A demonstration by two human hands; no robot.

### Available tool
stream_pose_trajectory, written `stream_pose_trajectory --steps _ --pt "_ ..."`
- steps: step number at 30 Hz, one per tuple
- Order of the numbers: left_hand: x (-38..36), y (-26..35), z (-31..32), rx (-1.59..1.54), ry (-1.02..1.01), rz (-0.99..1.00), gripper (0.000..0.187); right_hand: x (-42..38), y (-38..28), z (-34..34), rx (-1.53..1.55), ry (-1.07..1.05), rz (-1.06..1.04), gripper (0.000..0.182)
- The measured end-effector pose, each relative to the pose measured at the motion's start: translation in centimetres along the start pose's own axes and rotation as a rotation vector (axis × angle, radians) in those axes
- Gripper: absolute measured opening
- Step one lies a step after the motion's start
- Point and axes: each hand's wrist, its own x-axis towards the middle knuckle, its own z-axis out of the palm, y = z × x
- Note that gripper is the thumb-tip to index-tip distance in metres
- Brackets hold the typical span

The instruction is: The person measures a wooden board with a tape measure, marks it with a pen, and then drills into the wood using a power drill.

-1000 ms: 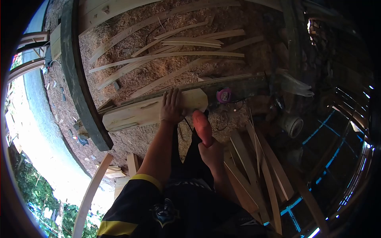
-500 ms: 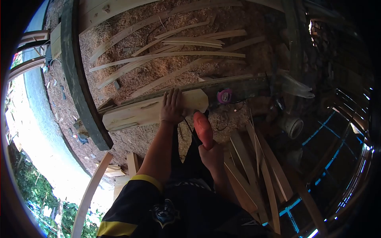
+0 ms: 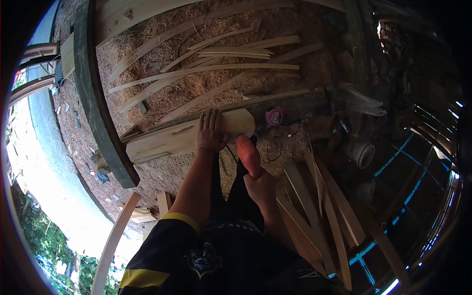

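My left hand (image 3: 211, 133) lies on a pale wooden board (image 3: 167, 142), fingers stretched over its top toward the far edge. The board rests along a dark timber beam, and its right end is cut with angled corners. In my right hand (image 3: 260, 188) is a red power tool (image 3: 248, 156), gripped at its near end. The tool's far end comes right up to the near edge of the board, close to the angled corner. Its working part is hidden from above. Just past the board's right end, a pink tape measure (image 3: 274, 116) sits on the dark beam (image 3: 302, 105).
A thick dark timber (image 3: 101, 103) crosses the board's left end. Long thin wood strips (image 3: 211, 69) lie over shavings beyond the beam. More planks (image 3: 314, 211) lean at my right, near a white bucket (image 3: 363, 155). One plank (image 3: 114, 241) stands at my left.
The view has shifted slightly. The red tool has tilted a little in my right hand, staying beside the board's near corner. My left hand stays on the board.
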Motion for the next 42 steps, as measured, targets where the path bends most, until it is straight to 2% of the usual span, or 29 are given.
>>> stream_pose_trajectory --steps 6,8,14,26,36,42 --pt "-0.1 -0.1 0.1 -0.003 -0.018 -0.013 0.096 -1.6 -0.9 -1.8 0.046 -0.043 0.057 0.034" --pt "-0.1 -0.2 0.1 0.006 -0.029 -0.014 0.096 -1.9 -0.6 -1.9 0.101 -0.067 0.154 0.033" --pt "0.0 -0.1 -0.1 0.015 -0.053 -0.028 0.095 -0.4 -0.8 -0.5 0.004 -0.035 0.054 0.034" --pt "0.0 0.0 -0.1 0.011 0.025 0.015 0.092 0.9 -0.4 0.2 -0.017 -0.058 0.098 0.036" --pt "-0.3 0.0 -0.5 0.018 -0.024 0.000 0.097 -1.3 0.3 -0.2 0.028 -0.009 0.045 0.039" --pt "-0.6 0.1 -0.4 -0.022 0.015 0.012 0.107 -3.5 1.5 -0.9 0.151 0.021 0.031 0.023"
